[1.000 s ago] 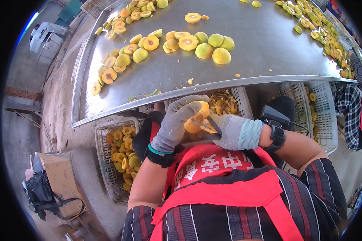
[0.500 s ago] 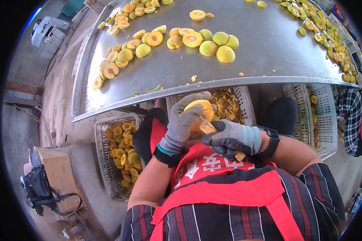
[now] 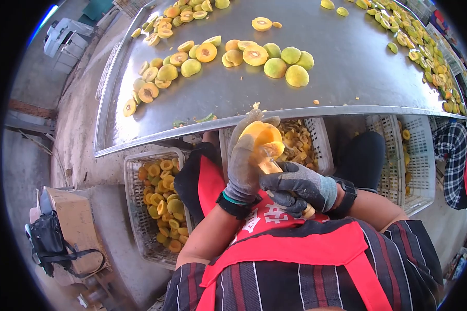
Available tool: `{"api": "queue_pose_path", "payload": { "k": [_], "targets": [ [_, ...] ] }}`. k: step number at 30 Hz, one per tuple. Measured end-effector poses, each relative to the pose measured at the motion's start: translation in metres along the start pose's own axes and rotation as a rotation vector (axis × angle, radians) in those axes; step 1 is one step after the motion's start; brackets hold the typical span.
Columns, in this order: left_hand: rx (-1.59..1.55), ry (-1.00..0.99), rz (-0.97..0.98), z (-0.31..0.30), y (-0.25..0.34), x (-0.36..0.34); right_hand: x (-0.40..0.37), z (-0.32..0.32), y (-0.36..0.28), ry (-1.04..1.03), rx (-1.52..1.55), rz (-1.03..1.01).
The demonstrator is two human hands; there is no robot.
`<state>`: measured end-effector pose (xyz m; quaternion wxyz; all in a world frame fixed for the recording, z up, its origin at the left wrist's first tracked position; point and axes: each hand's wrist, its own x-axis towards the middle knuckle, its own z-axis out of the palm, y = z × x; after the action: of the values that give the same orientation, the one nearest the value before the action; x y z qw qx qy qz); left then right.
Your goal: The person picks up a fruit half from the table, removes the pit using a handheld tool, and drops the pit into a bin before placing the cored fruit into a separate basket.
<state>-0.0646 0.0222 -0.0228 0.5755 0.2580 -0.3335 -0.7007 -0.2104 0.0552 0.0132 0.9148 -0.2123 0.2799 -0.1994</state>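
Note:
My left hand (image 3: 240, 163), in a grey work glove, is closed around a yellow peach half (image 3: 265, 136) above the front edge of the table. The cut side of the fruit faces partly upward. My right hand (image 3: 302, 187), also gloved, grips a wooden-handled tool (image 3: 269, 165). The handle's light end sticks out below my fingers, and its front reaches the peach; the blurred tip cannot be made out. Below my hands stands a crate (image 3: 324, 150) of fruit scraps, partly hidden by my left hand.
The metal table (image 3: 228, 96) bears whole and halved peaches (image 3: 297, 75), with a long heap along its right side. A crate of peach halves (image 3: 163, 207) stands at left. White crates (image 3: 419, 155) and a person's checked sleeve (image 3: 448, 160) are at right. A cardboard box (image 3: 72, 223) sits far left.
My left hand has shifted right and slightly lower, and turned with the peach so more of its cut side shows. The tool's handle now points more steeply toward it. The whole view has shifted slightly.

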Motion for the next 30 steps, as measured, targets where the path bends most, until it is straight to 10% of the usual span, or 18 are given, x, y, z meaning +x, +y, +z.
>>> {"api": "queue_pose_path", "payload": {
  "k": [4,6,12,16,19,22,27,30],
  "targets": [
    [0.433,0.198,0.135,-0.029,-0.005,0.009,-0.004,0.005,-0.003,-0.004,-0.06,-0.069],
    [-0.291,0.226,0.085,-0.039,0.018,0.013,-0.008,0.003,-0.005,-0.002,-0.034,-0.056],
    [-0.11,0.287,0.161,-0.079,0.06,-0.022,-0.008,-0.02,-0.009,0.005,0.014,-0.119],
    [0.587,0.638,0.378,-0.144,0.102,-0.094,-0.013,-0.038,-0.013,0.193,-0.044,-0.169],
    [1.169,0.797,-0.004,-0.166,0.154,-0.153,-0.021,-0.061,-0.01,0.144,-0.017,-0.207],
    [1.396,0.712,-0.52,-0.142,0.175,-0.151,-0.021,-0.068,-0.009,0.156,-0.034,-0.174],
    [1.435,0.254,0.018,-0.019,0.121,0.01,-0.02,-0.076,-0.003,-0.034,-0.025,-0.213],
    [1.532,-0.101,-0.082,0.038,0.066,0.105,-0.028,-0.075,-0.006,0.044,-0.018,-0.202]
  ]
}}
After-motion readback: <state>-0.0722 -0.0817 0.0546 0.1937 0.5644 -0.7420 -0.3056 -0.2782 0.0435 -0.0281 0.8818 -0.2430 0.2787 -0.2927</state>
